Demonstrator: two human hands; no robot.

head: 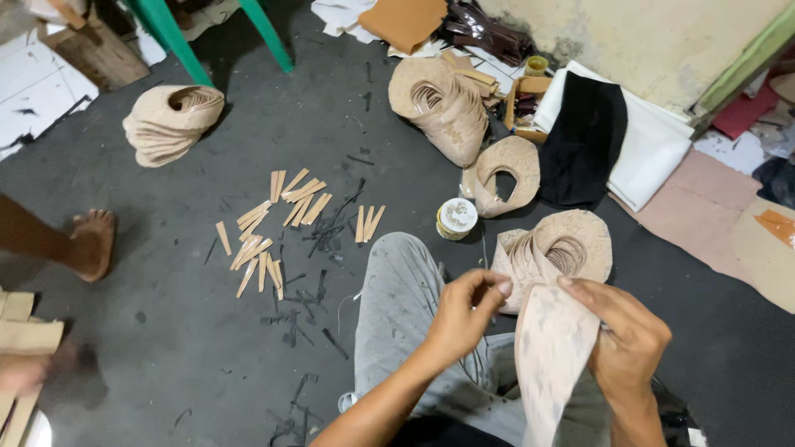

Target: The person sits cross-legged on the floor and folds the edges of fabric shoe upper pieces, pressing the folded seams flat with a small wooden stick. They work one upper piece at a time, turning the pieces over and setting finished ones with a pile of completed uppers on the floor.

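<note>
Dark grey floor point(207, 348) spreads under us, scattered with black offcuts, and a pale plastered wall point(662, 41) closes the far side. Our left hand point(465, 310) has its fingers curled shut, thumb and forefinger pinching the upper edge of a tan cut piece point(551, 356) that hangs long and narrow in front of our lap. Our right hand point(623, 335) grips the same piece along its right edge, fingers wrapped behind it and the thumb laid across the front near the top. Below both hands lies our knee in grey speckled trousers point(397, 306). Just behind the piece, touching its top, a nested stack of curved tan cutouts point(571, 244) sits on the floor. Farther out we see a single curved cutout point(509, 170), a small round tin with a white lid point(456, 218) just beside it, and a second large stack point(443, 103) beyond. A folded black cloth point(584, 141) lies over white sheets point(654, 149) near the wall. To our left, short tan strips point(273, 223) lie loose, and a third stack point(170, 120) rests by green table legs point(174, 41). Another person's bare foot point(91, 240) stands at the left edge.
</note>
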